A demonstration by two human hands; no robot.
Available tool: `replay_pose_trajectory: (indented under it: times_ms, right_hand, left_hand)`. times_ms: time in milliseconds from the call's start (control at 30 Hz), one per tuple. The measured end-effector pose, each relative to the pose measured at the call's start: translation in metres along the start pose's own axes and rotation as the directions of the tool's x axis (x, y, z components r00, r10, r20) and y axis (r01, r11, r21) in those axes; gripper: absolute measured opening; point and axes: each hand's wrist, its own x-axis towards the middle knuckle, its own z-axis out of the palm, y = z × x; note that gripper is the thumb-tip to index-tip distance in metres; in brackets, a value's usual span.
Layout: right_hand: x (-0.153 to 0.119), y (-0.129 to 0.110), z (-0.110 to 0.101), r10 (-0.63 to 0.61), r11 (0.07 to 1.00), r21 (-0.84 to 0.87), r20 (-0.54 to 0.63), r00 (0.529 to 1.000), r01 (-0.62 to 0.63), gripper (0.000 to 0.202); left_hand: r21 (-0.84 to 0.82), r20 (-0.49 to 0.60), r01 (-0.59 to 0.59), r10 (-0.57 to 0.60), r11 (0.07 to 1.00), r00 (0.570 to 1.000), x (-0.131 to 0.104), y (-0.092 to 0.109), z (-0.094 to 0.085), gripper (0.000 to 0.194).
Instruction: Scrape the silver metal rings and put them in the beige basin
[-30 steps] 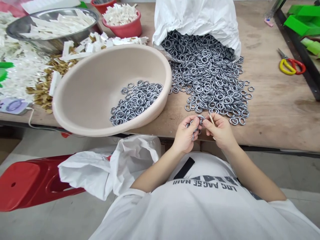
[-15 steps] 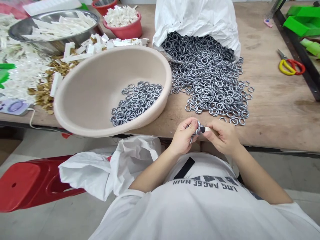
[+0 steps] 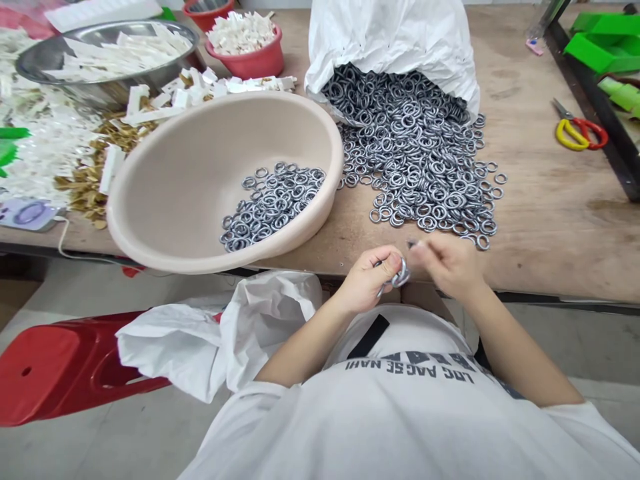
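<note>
Near the table's front edge, my left hand [image 3: 373, 277] is closed on a few grey rings [image 3: 400, 275] that stick out past its thumb. Just to the right, my right hand [image 3: 450, 263] is closed too, its fingertips blurred. A small dark piece [image 3: 411, 245] shows at those fingertips; what it is cannot be made out. Beyond the hands a heap of grey rings [image 3: 425, 167] spills from a white sack [image 3: 390, 33]. To the left, a tilted beige basin [image 3: 170, 193] holds a smaller pile of rings [image 3: 275, 207].
Scissors [image 3: 575, 131] lie at the right, near green bins [image 3: 600, 50]. A metal bowl [image 3: 95, 93], a pink bowl [image 3: 255, 63] and white pieces [image 3: 40, 140] stand at the left. Below the table are a red stool [image 3: 45, 370] and a white bag [image 3: 270, 320].
My hands have moved apart slightly. The dark piece that was at the rings in my left hand is now away from them, at my right fingertips. One ring by my right hand no longer shows.
</note>
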Motion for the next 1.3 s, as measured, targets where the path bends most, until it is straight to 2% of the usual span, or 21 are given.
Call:
replay_pose_trajectory:
  times_ms: [67, 100, 167, 267, 400, 533, 667, 733, 800, 867, 933, 1000, 1100, 1300]
  right_hand:
    - [0.002, 0.005, 0.004, 0.162, 0.979, 0.148, -0.130, 0.978, -0.142, 0.041]
    - [0.002, 0.004, 0.006, 0.208, 0.956, 0.238, -0.137, 0.969, -0.171, 0.039]
    - [0.000, -0.001, 0.013, 0.234, 0.896, 0.397, -0.040, 0.971, -0.199, 0.035]
    - [-0.005, -0.016, 0.023, 0.247, 0.794, 0.534, 0.156, 0.956, -0.292, 0.031]
    - [-0.005, -0.025, 0.024, 0.309, 0.692, 0.599, 0.258, 0.915, -0.403, 0.030]
    - [0.000, -0.024, 0.015, 0.323, 0.663, 0.597, 0.316, 0.892, -0.451, 0.038]
    - [0.003, -0.025, 0.017, 0.292, 0.630, 0.646, 0.317, 0.902, -0.431, 0.044]
    - [0.003, -0.024, 0.020, 0.287, 0.643, 0.649, 0.287, 0.914, -0.406, 0.046]
    - [0.001, -0.023, 0.022, 0.304, 0.694, 0.619, 0.209, 0.929, -0.367, 0.046]
    - [-0.002, -0.022, 0.021, 0.287, 0.807, 0.517, 0.079, 0.955, -0.286, 0.045]
    - [-0.007, -0.024, 0.018, 0.162, 0.933, 0.330, -0.029, 0.986, -0.143, 0.042]
    - [-0.012, -0.027, 0.016, -0.003, 0.992, 0.128, -0.048, 0.999, 0.009, 0.040]
    - [-0.015, -0.030, 0.015, -0.121, 0.990, -0.071, -0.021, 0.992, 0.119, 0.040]
    - [-0.014, -0.031, 0.018, -0.166, 0.959, -0.235, -0.018, 0.986, 0.157, 0.042]
  left_hand:
    - [-0.016, 0.004, 0.008, -0.008, 1.000, 1.000, -0.002, 0.000, 0.000, 0.040]
    - [-0.035, -0.021, 0.005, -0.005, 0.999, 1.000, -0.002, 0.001, 0.001, 0.039]
    - [-0.079, -0.110, -0.027, 0.018, 0.997, 0.994, 0.000, 0.001, 0.002, 0.038]
    - [-0.100, -0.206, -0.085, 0.063, 0.991, 0.976, 0.004, 0.001, 0.004, 0.036]
    - [-0.078, -0.225, -0.112, 0.092, 0.991, 0.970, 0.006, -0.003, 0.002, 0.040]
    - [0.050, -0.189, -0.143, 0.150, 0.988, 0.970, 0.003, -0.007, -0.001, 0.040]
    - [0.104, -0.168, -0.091, 0.107, 0.990, 0.980, 0.001, -0.007, 0.001, 0.036]
    - [0.099, -0.182, -0.095, 0.112, 0.991, 0.977, 0.001, -0.005, 0.003, 0.036]
    - [0.078, -0.199, -0.106, 0.120, 0.991, 0.973, 0.000, -0.003, 0.005, 0.036]
    - [0.037, -0.216, -0.101, 0.107, 0.994, 0.970, 0.000, 0.000, 0.006, 0.035]
    - [-0.008, -0.232, -0.087, 0.083, 0.996, 0.969, 0.000, 0.002, 0.007, 0.035]
    - [-0.044, -0.241, -0.077, 0.064, 0.996, 0.968, 0.000, 0.003, 0.007, 0.036]
    - [-0.085, -0.252, -0.073, 0.049, 0.994, 0.967, -0.001, 0.003, 0.009, 0.037]
    - [-0.095, -0.250, -0.075, 0.049, 0.993, 0.967, -0.002, 0.003, 0.012, 0.036]
